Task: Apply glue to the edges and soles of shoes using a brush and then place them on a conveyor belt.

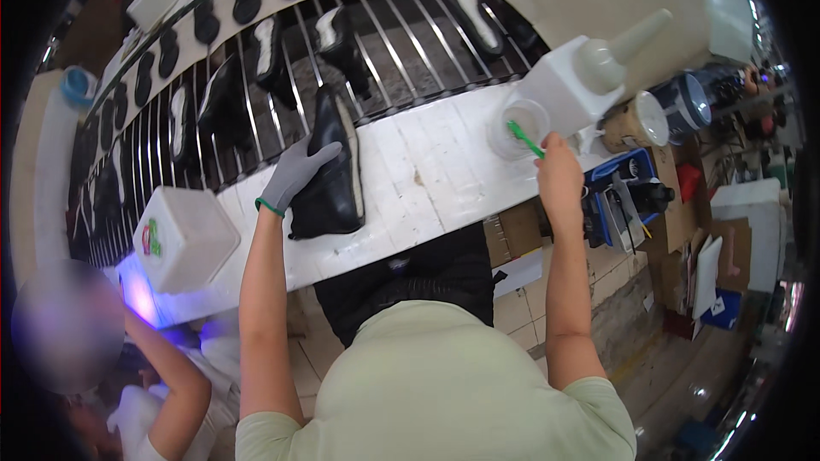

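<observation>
My left hand (301, 172), in a grey glove with a green cuff, is closed on a black boot (335, 179) that lies on its side on the white table. The boot's pale sole edge faces right. My right hand (559, 172) is bare and grips a green brush (528, 140) by its handle. The brush's head dips into a small clear cup (520, 130) at the table's far right. Just behind the cup stands a white squeeze bottle (581, 77) with a long spout.
Beyond the white table (418, 179) runs a rack of metal rollers (401, 34) carrying several boots, with loose black soles (246, 0) on a belt behind. A white box-shaped container (184, 239) stands left, near another person's arm (175, 358). Right are a tub (636, 124) and blue basket (628, 201).
</observation>
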Demonstrator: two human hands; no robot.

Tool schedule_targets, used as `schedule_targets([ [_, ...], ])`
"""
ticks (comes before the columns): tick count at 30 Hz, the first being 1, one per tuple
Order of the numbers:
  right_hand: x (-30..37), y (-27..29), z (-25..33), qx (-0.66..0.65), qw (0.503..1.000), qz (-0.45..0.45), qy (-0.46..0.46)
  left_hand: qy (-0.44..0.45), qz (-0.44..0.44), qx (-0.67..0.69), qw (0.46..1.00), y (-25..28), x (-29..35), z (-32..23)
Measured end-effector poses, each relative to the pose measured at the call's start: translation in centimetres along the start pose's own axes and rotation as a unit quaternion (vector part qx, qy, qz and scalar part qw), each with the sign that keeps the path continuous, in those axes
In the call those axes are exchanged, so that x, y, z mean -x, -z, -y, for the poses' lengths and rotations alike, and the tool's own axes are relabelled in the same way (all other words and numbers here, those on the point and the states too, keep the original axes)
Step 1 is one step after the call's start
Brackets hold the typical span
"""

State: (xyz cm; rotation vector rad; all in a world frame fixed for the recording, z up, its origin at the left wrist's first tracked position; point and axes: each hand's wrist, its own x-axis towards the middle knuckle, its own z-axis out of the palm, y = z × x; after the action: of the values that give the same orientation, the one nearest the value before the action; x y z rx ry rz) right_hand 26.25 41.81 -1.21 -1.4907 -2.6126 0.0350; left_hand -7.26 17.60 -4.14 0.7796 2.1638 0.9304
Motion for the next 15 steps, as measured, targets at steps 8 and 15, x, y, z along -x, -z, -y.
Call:
schedule_targets([
  [8, 1.3, -0.2, -2.5, -0.248, 0.968, -0.008, -0.028, -0.029, -0.008, 0.098, 0.995, 0.1, 1.1, -1.0],
  [15, 1.3, -4.6, -4.0, -0.559, 0.820, 0.015, -0.120, -0.223, -0.116, 0.479, 0.841, -1.5, 8.7, 0.0],
])
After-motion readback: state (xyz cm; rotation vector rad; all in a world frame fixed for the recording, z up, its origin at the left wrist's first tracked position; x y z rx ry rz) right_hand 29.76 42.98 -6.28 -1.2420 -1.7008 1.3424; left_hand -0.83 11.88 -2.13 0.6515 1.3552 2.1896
